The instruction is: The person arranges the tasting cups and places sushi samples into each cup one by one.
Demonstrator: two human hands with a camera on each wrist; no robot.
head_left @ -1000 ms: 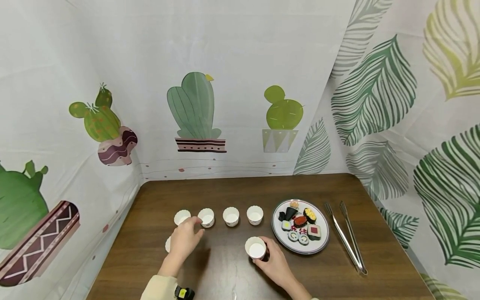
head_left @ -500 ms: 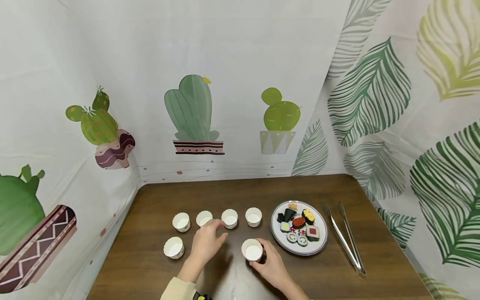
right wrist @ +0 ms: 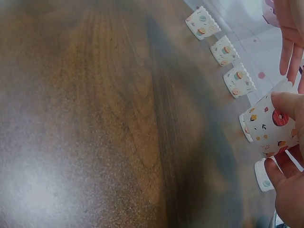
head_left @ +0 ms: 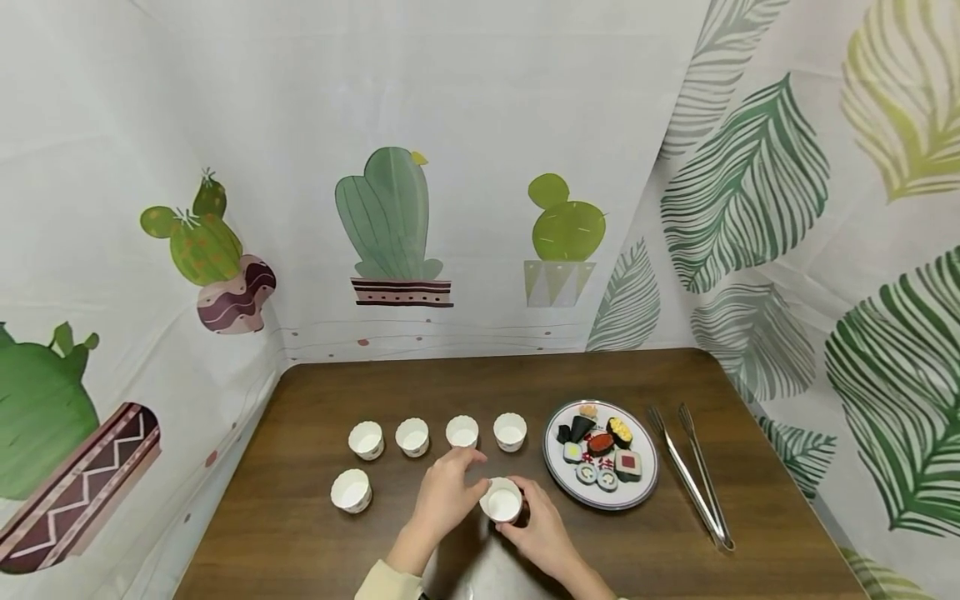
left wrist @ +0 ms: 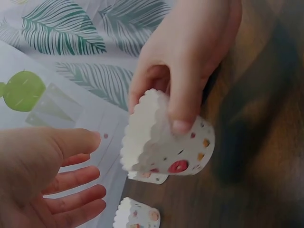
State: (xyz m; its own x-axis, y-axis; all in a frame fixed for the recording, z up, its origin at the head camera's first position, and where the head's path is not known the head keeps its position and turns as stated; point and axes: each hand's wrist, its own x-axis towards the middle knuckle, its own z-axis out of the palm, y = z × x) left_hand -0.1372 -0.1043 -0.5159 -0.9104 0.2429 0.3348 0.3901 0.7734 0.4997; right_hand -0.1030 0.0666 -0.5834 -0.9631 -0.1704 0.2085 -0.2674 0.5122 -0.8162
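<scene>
My right hand (head_left: 542, 527) grips a white paper baking cup (head_left: 501, 502) by its side, the thumb on the near wall. Scalloped at the rim and printed with small treats, among them a red doughnut, the cup (left wrist: 164, 142) looks hollow with nothing inside. It is held over the table, mouth tilted toward the left hand in the left wrist view. My left hand (head_left: 444, 498) is beside the cup's left side, thumb and fingers spread and holding nothing. In the left wrist view a gap shows between the left fingers (left wrist: 78, 178) and the cup.
Several like cups stand behind the hands, one (head_left: 510, 432) at the row's right end; another cup (head_left: 351, 491) is at front left. A round plate (head_left: 555, 471) of sushi pieces lies right of the hands, with metal tongs (head_left: 697, 479) beyond it on the brown table (head_left: 285, 533).
My left hand has moved right from the left-hand cups to beside the held cup. The right hand keeps its grip and has shifted slightly left with the cup.
</scene>
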